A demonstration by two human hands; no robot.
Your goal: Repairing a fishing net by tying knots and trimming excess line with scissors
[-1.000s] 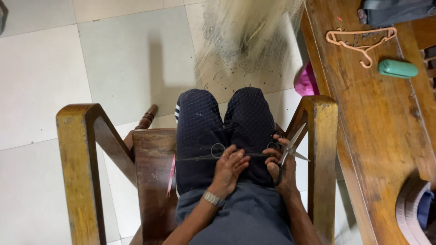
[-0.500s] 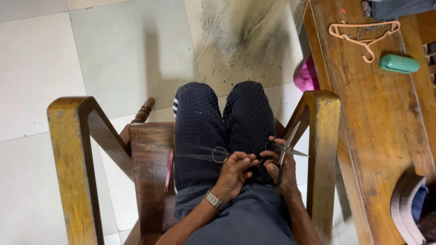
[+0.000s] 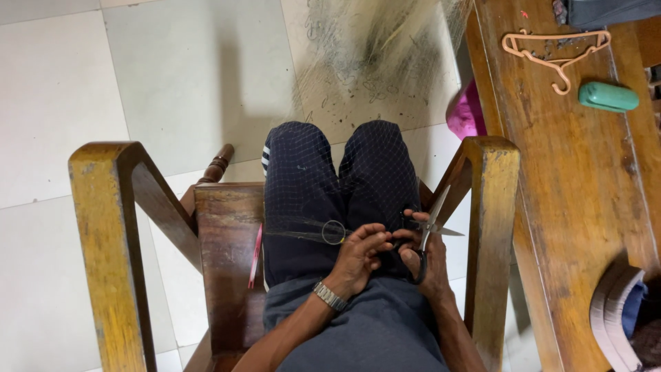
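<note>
1. Sat in a worn wooden armchair with yellowed arms (image 3: 110,227), knees together in dark navy trousers (image 3: 330,186), seen from straight above.
2. Draped across both knees: a fine, nearly see-through fishing net (image 3: 358,76), spreading forward from the armchair onto the pale tiled floor (image 3: 103,83).
3. Left hand (image 3: 358,255), above a metal-link wristwatch (image 3: 329,296), rested on the lap in the middle of the armchair, fingers curled and pinched together on the net's mesh.
4. Just beyond that hand, on the left thigh: a small metal ring (image 3: 334,232) lying in the net, with a thin dark line running from it towards the armchair's left arm.
5. Right hand (image 3: 427,265), touching the left one, lay close to the armchair's right arm, closed round the dark loop handles of a pair of steel scissors (image 3: 430,224).
6. Scissor blades parted a little, tips pointing up and outward against the armchair's right arm.
7. Pink strip (image 3: 255,255) lying on the seat board, beside the left thigh.
8. Right of the armchair: a long brown wooden table (image 3: 571,179), bearing a peach plastic clothes hanger (image 3: 554,52) and a green oblong case (image 3: 607,96) at its far end.
9. Between armchair and table, on the floor: a magenta rounded object (image 3: 467,114), mostly hidden.
</note>
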